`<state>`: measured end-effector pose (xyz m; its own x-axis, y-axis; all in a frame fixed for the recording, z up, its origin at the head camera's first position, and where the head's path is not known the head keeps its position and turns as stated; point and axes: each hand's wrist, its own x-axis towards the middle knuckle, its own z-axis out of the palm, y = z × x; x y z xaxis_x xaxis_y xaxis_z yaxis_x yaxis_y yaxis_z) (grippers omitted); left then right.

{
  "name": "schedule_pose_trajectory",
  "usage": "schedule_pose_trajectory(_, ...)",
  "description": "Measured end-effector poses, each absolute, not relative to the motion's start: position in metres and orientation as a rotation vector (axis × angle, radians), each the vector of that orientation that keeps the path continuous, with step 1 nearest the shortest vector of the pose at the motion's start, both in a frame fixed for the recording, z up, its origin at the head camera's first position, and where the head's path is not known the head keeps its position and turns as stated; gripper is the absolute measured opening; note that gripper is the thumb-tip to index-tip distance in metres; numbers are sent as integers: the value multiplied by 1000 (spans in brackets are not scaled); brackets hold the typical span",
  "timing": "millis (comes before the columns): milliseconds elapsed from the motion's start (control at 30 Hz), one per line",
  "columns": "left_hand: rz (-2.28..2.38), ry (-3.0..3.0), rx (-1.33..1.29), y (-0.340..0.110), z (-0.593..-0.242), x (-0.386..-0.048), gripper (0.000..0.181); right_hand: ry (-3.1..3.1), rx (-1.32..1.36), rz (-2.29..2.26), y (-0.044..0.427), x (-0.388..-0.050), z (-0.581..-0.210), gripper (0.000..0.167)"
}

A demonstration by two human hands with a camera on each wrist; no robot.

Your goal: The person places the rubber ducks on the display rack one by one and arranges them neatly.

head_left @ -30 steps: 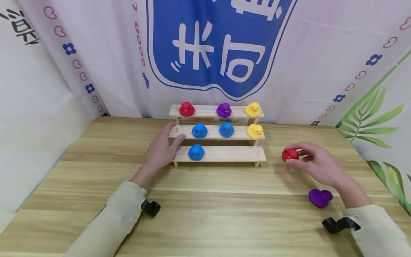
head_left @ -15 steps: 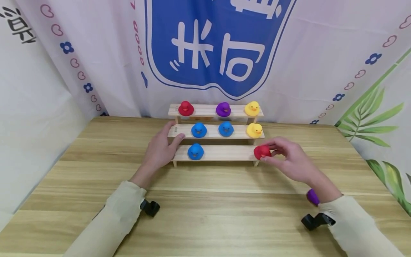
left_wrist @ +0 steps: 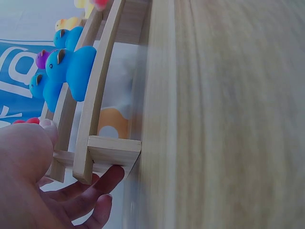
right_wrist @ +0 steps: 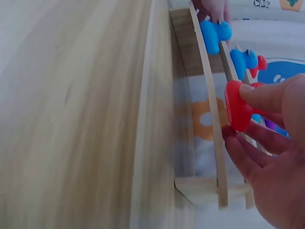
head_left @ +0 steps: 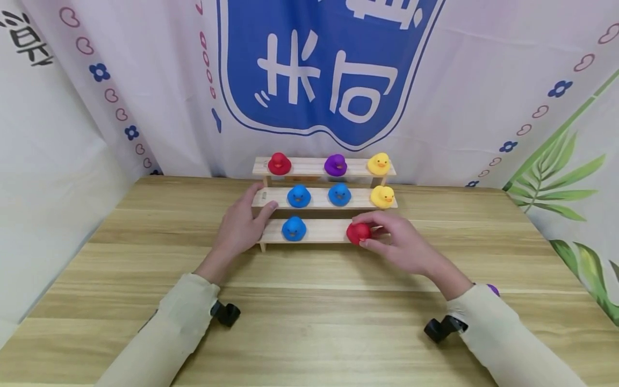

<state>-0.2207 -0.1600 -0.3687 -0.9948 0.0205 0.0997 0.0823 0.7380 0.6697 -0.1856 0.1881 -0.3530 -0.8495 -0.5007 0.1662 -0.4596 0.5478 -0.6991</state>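
Observation:
A three-tier wooden display stand (head_left: 324, 238) stands on the table against the backdrop. My left hand (head_left: 240, 223) grips its left end, thumb on top of the middle tier and fingers around the side, as the left wrist view shows. My right hand (head_left: 398, 242) pinches a red rubber duck (head_left: 358, 233) over the right half of the bottom tier. In the right wrist view a narrow gap shows between this duck (right_wrist: 237, 106) and the tier's board. A blue rubber duck (head_left: 294, 229) sits toward the left of that tier.
The middle tier bears two blue ducks (head_left: 299, 196) (head_left: 339, 194) and a yellow duck (head_left: 382, 197). On top are a red duck (head_left: 279, 164), a purple duck (head_left: 336, 165) and another yellow duck (head_left: 379, 164). A purple duck (head_left: 493, 289) lies mostly hidden behind my right forearm.
My right hand has carried the red duck leftward from beside the stand to over the bottom tier. My right forearm now mostly covers the loose purple duck. The left hand stays on the stand.

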Motion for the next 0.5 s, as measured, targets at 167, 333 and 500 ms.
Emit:
schedule_pose_trajectory(167, -1108, -2854, -79, -159, -368, -220, 71, 2730, -808, -1171, 175, -187, -354, 41)
schedule_pose_trajectory(333, -1115, -2845, -91, -158, -369, -221, 69, 2781, -767, -1112, 166, -188, -356, 42)
schedule_pose_trajectory(500, -1120, -2835, -102, -159, -369, -220, 68, 2798, -751, -1105, 158, -189, -356, 43)
